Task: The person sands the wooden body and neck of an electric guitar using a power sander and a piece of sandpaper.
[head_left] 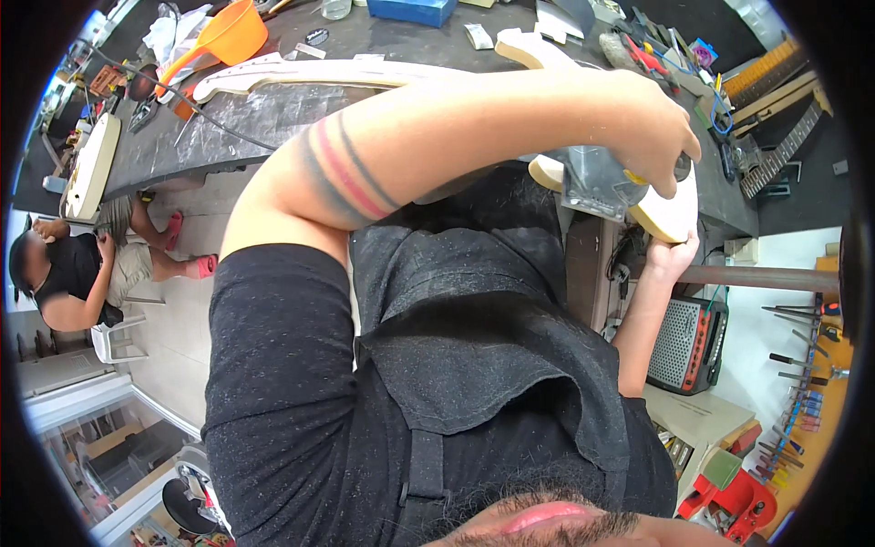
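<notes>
My left arm, with dark and red bands on it, reaches across to the right. My left hand (pixel 656 137) has its fingers curled over a tool with a clear plastic plate (pixel 592 187) and a small yellow part, mostly hidden under the hand. The plate lies over a cream guitar body (pixel 663 208), whose horns stick out beyond my arm. My right hand (pixel 672 251) grips the lower right edge of that body.
On the dark bench (pixel 200 137) lie a pale guitar neck (pixel 237 77), an orange jug (pixel 223 38), a blue box (pixel 410 9) and several tools. Fretted necks (pixel 779 150) stand at right, above an amplifier (pixel 679 342). A co-worker (pixel 82 283) sits at left beside another cream body (pixel 91 164).
</notes>
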A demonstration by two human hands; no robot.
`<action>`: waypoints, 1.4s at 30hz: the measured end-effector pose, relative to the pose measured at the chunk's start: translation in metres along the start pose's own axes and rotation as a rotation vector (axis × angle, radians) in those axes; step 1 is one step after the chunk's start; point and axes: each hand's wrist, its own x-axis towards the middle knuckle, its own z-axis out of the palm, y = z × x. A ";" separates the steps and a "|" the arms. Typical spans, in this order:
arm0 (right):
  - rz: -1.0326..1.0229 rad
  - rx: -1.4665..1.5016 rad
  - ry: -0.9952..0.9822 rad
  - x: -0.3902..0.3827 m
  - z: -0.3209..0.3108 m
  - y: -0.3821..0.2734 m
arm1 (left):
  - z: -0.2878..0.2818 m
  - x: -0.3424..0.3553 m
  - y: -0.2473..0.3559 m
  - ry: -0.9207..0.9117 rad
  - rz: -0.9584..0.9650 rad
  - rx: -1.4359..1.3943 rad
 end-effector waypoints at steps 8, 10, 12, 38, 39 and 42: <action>-0.014 -0.018 -0.005 -0.001 -0.007 -0.007 | 0.009 0.001 -0.002 0.006 0.005 -0.041; -0.016 -0.010 0.002 0.000 -0.006 -0.004 | 0.003 -0.017 -0.005 -0.012 -0.019 -0.069; 0.007 0.013 -0.012 -0.002 -0.003 -0.003 | 0.000 -0.030 -0.008 0.051 -0.033 -0.041; 0.009 0.006 -0.001 -0.002 0.000 0.000 | 0.005 -0.010 0.007 0.056 -0.025 -0.009; 0.007 0.010 0.002 -0.005 0.001 -0.003 | 0.006 -0.014 0.004 0.059 -0.027 -0.010; 0.003 0.029 -0.019 -0.002 -0.005 -0.003 | 0.000 -0.037 -0.001 0.071 -0.020 -0.011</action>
